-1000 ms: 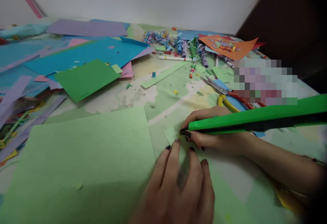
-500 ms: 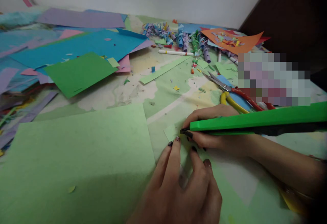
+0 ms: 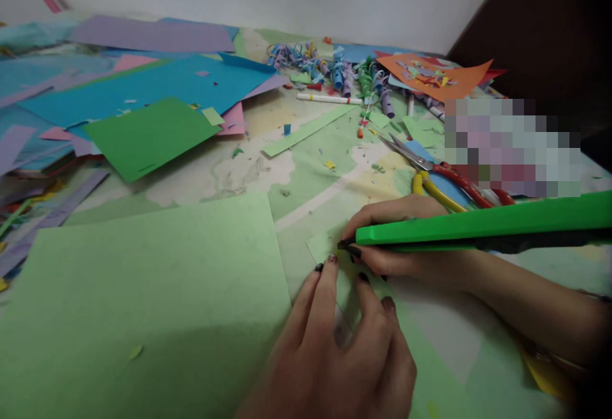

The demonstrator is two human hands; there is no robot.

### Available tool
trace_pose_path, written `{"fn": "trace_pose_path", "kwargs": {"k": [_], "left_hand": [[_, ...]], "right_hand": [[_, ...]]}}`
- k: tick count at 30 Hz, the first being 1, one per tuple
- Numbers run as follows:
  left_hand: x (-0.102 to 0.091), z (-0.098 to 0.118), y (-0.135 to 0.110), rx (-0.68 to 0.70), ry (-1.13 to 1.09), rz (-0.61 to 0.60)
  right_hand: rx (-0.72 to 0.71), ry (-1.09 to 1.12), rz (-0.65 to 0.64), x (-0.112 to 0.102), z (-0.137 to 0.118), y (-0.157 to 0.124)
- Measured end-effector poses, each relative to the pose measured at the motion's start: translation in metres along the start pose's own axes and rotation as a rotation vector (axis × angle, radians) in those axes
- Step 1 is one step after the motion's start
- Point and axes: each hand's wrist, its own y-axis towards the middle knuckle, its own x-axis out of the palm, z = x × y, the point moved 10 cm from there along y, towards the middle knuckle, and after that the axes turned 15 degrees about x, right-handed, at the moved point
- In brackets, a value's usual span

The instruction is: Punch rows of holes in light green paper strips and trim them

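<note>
My right hand (image 3: 406,240) grips a long bright green cutter (image 3: 482,224) near its tip, the point resting on a small pale green paper piece (image 3: 322,247). My left hand (image 3: 344,349) lies with its fingers spread flat, pressing that same piece down just below the tip. A large pale green sheet (image 3: 157,291) lies to the left of both hands.
Scissors with red and yellow handles (image 3: 430,173) lie just behind my right hand. A dark green sheet (image 3: 148,135), blue sheets (image 3: 157,87), a pale green strip (image 3: 306,132), a white marker (image 3: 327,98), curled paper scraps (image 3: 335,71) and an orange sheet (image 3: 435,78) cover the far table.
Over the last second the view shifted slightly and my left hand slid a little toward me. Both hands and the cutter have barely moved in the last half second.
</note>
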Motion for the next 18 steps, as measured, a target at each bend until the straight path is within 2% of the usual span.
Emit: {"fn": "trace_pose_path", "kwargs": {"k": [12, 18], "left_hand": [[-0.0022, 0.0023, 0.0013, 0.064, 0.010, -0.001], [0.0030, 0.0024, 0.0015, 0.017, -0.006, -0.099]], "right_hand": [[0.017, -0.138, 0.043, 0.0002, -0.0056, -0.0006], [0.035, -0.204, 0.059, -0.0005, -0.0076, -0.0008]]}}
